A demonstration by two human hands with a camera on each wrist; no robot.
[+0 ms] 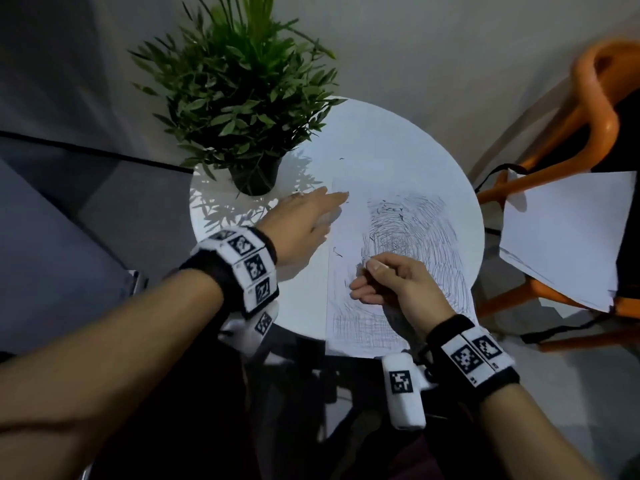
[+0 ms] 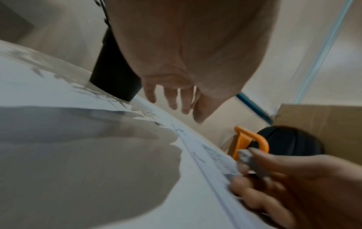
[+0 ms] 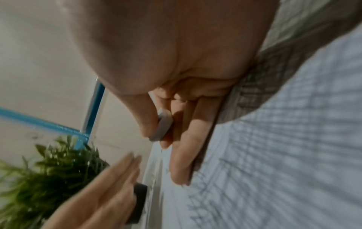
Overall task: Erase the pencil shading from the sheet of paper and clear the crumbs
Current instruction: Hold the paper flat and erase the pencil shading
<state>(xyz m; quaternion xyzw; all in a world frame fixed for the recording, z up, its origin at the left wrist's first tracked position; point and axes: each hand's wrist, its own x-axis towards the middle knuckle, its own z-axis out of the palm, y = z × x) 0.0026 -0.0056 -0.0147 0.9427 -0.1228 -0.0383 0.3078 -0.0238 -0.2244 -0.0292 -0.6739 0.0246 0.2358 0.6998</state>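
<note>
White sheet of paper (image 1: 349, 233) covered in grey pencil shading (image 1: 412, 230) lies flat on the round white desk (image 1: 381, 140), its near edge overhanging the desk rim toward the person. Shading still dense across most of the sheet; a paler strip runs along the left margin. Dark eraser crumbs (image 1: 337, 252) scattered on that margin and on the desk beyond the sheet.

Right hand (image 1: 391, 282): fingers curled, thumb and forefinger pinching a small flat grey-white eraser (image 3: 163, 125), its tip at the left edge of the shaded area. The right wrist view shows the eraser held by its 2 broad faces.

Left hand (image 1: 304, 220): fingers straight and together, holding nothing, reaching over the sheet's upper left corner. Whether it presses on the paper I cannot tell; the left wrist view shows the fingers (image 2: 172, 99) slightly off the surface.

Handling judgement: paper is light, thin and limp, so it should slide or buckle under rubbing unless pinned flat close to the stroke. Overhanging edge is likely to crease. Eraser is small and slightly yielding; grip low, near the working end. Crumbs are light, best brushed off with flat fingers.

Also present: green potted plant (image 1: 242, 88) at the desk's far left, orange chair (image 1: 595, 109) with loose white sheets (image 1: 568, 233) to the right.
</note>
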